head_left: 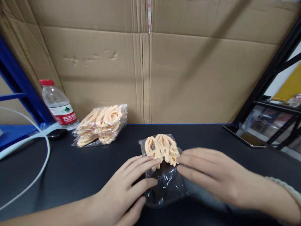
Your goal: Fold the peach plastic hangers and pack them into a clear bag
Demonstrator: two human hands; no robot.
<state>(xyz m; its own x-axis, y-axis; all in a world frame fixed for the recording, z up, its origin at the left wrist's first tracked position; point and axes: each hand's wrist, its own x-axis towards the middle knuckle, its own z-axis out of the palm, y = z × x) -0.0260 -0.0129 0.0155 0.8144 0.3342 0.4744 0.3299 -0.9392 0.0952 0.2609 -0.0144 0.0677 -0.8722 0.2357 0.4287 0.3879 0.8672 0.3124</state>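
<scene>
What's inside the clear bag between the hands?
The clear bag holds pale orange loops. The left hand covers part of their near edge; what's underneath can't be seen.

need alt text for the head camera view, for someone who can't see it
A person's left hand and right hand are at either side of a clear plastic bag with peach-coloured looped pieces on a black table. Further back on the left are a stack of similar bagged pieces and a red-capped bottle, before a brown cardboard wall.

Diagonal shadow across cardboard [225, 84]; glints on clear bag [166, 190].
</scene>
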